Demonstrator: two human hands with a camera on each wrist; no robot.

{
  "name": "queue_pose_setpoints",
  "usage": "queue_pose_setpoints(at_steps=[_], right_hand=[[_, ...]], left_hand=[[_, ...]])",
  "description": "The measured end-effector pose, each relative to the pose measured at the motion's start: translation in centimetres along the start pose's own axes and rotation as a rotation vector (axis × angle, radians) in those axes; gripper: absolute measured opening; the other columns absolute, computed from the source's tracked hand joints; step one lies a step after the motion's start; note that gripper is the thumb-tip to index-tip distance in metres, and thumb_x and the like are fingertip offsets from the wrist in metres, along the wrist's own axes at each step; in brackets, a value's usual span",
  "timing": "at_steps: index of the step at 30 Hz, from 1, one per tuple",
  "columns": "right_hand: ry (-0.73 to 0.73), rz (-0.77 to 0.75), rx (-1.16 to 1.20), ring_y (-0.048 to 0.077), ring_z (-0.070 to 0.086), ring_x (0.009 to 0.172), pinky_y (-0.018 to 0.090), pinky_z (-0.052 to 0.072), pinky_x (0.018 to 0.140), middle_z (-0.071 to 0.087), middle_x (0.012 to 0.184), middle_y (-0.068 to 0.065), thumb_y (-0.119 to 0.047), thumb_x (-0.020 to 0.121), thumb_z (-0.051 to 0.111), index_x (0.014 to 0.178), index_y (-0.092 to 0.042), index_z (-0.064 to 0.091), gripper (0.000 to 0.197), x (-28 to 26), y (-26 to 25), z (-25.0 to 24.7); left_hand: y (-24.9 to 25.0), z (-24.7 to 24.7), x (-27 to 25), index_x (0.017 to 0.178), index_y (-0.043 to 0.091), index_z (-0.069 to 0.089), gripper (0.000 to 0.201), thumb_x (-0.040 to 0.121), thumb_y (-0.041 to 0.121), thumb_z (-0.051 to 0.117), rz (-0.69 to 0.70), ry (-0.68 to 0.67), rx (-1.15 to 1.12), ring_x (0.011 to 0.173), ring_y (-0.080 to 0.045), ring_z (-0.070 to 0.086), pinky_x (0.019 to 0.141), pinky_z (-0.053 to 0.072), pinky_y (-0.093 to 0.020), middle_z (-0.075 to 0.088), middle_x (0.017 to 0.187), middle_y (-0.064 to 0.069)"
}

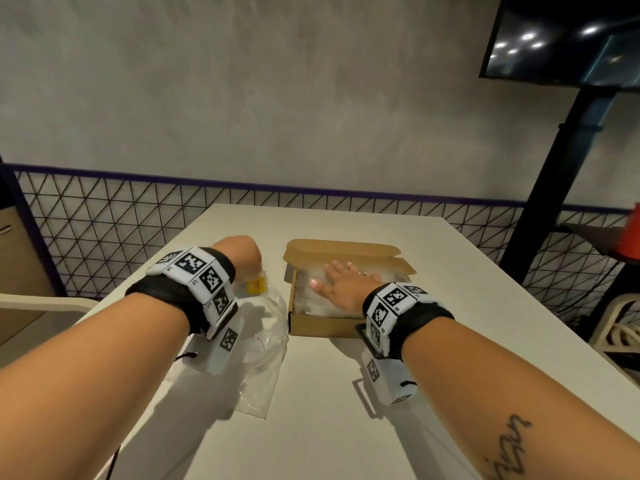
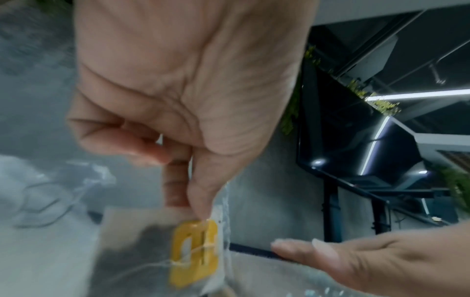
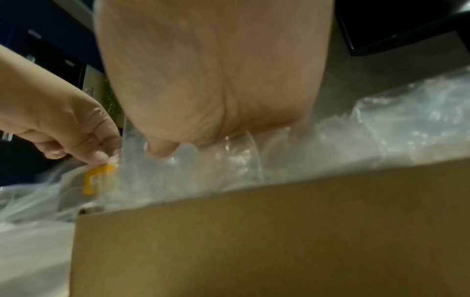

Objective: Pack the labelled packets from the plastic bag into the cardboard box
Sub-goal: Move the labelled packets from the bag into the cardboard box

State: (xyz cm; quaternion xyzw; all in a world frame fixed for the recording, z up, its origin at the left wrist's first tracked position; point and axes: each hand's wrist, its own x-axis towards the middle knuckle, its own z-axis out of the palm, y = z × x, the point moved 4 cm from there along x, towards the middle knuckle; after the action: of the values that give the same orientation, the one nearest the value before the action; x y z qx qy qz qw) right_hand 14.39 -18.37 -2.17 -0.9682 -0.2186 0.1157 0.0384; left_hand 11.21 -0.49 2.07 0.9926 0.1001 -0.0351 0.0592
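Currently: transfer step. Left hand (image 1: 242, 252) pinches yellow-labelled packet (image 2: 194, 253) above plastic bag (image 1: 258, 344). Right hand (image 1: 341, 284), fingers flat, presses packets in cardboard box (image 1: 323, 323) beside it. Next, likely: carry packet rightward, lay under right palm.

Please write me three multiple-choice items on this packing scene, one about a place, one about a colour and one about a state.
1. Where does the right hand rest?
A. flat on the clear packets inside the cardboard box
B. on the bare table
C. on a chair

2. What colour is the label on the packet that the left hand pinches?
A. red
B. yellow
C. blue

3. How does the box lid stand?
A. taped shut
B. folded shut
C. open, flap back

Answers: 1 A, the head view shows the fingers spread over the packets in the box; 2 B, the left wrist view shows a yellow tag under the fingertips; 3 C, the inside is in plain sight.
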Motion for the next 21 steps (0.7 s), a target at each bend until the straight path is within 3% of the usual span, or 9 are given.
queue_pose_setpoints(at_steps=[3, 6, 9, 11, 14, 16, 17, 21], right_hand=[[0.152, -0.023, 0.04, 0.022, -0.007, 0.146, 0.053, 0.001, 0.115, -0.009, 0.158, -0.001, -0.058, 0.095, 0.017, 0.15, -0.022, 0.001, 0.068, -0.2, -0.1, -0.8], [0.03, -0.005, 0.008, 0.022, -0.005, 0.146, 0.053, 0.003, 0.115, -0.007, 0.158, 0.0, -0.059, 0.094, 0.017, 0.15, -0.022, 0.004, 0.068, -0.4, 0.4, 0.2], [0.004, -0.013, 0.098, 0.024, 0.014, 0.144, 0.05, 0.015, 0.115, 0.014, 0.157, 0.003, -0.051, 0.097, 0.025, 0.148, -0.019, 0.02, 0.061, -0.5, 0.7, -0.3], [0.097, -0.047, 0.315, 0.024, 0.033, 0.136, 0.038, 0.028, 0.111, 0.035, 0.15, 0.006, -0.035, 0.097, 0.041, 0.144, -0.017, 0.033, 0.051, -1.1, 0.7, -1.7], [0.271, -0.156, 0.611, 0.019, 0.056, 0.105, 0.026, 0.043, 0.087, 0.063, 0.114, 0.005, -0.013, 0.091, 0.051, 0.121, -0.014, 0.059, 0.03, -2.7, 0.8, -3.7], [0.414, -0.172, 0.618, 0.012, 0.053, 0.079, 0.02, 0.04, 0.066, 0.058, 0.082, -0.004, -0.013, 0.091, 0.053, 0.093, -0.017, 0.064, 0.012, -3.8, 1.3, -4.8], [0.469, -0.16, 0.604, 0.012, 0.05, 0.076, 0.021, 0.037, 0.063, 0.055, 0.077, -0.006, -0.015, 0.091, 0.055, 0.089, -0.016, 0.064, 0.01, -4.0, 1.8, -5.2], [0.551, -0.1, 0.567, 0.014, 0.052, 0.081, 0.024, 0.039, 0.072, 0.058, 0.083, -0.003, -0.017, 0.09, 0.057, 0.088, -0.02, 0.061, 0.006, -4.0, 3.7, -6.0]], left_hand=[[1.1, -2.2, -0.6, 0.102, 0.012, 0.069, 0.021, 0.091, 0.025, 0.057, 0.055, 0.162, -0.187, 0.096, -0.02, 0.059, 0.084, 0.047, -0.028, 0.066, 0.102, -0.004], [2.6, -3.7, -1.5, 0.089, 0.014, 0.069, 0.01, 0.087, 0.022, 0.063, 0.164, 0.272, -0.384, 0.084, -0.014, 0.054, 0.076, 0.041, -0.024, 0.062, 0.084, 0.003], [3.8, -3.9, -2.2, 0.076, 0.017, 0.063, 0.011, 0.086, 0.013, 0.063, 0.221, 0.317, -0.524, 0.074, -0.012, 0.052, 0.06, 0.038, -0.02, 0.057, 0.072, 0.006], [4.4, -3.6, -2.2, 0.068, 0.02, 0.058, 0.021, 0.084, 0.006, 0.061, 0.252, 0.314, -0.615, 0.067, -0.01, 0.051, 0.055, 0.038, -0.018, 0.055, 0.068, 0.006], [5.3, -3.1, -2.4, 0.069, 0.02, 0.057, 0.023, 0.083, 0.002, 0.061, 0.284, 0.279, -0.734, 0.068, -0.013, 0.053, 0.067, 0.048, -0.025, 0.057, 0.069, 0.003], [5.9, -2.8, -2.5, 0.071, 0.018, 0.057, 0.021, 0.083, 0.003, 0.063, 0.3, 0.258, -0.796, 0.07, -0.016, 0.057, 0.075, 0.051, -0.031, 0.06, 0.071, 0.0], [6.3, -2.6, -2.6, 0.072, 0.018, 0.057, 0.02, 0.083, 0.003, 0.064, 0.302, 0.254, -0.818, 0.07, -0.016, 0.059, 0.076, 0.051, -0.031, 0.061, 0.072, -0.001], [7.5, -1.6, -2.5, 0.071, 0.017, 0.058, 0.018, 0.083, 0.005, 0.064, 0.278, 0.256, -0.855, 0.072, -0.018, 0.06, 0.08, 0.052, -0.035, 0.063, 0.074, -0.004]])
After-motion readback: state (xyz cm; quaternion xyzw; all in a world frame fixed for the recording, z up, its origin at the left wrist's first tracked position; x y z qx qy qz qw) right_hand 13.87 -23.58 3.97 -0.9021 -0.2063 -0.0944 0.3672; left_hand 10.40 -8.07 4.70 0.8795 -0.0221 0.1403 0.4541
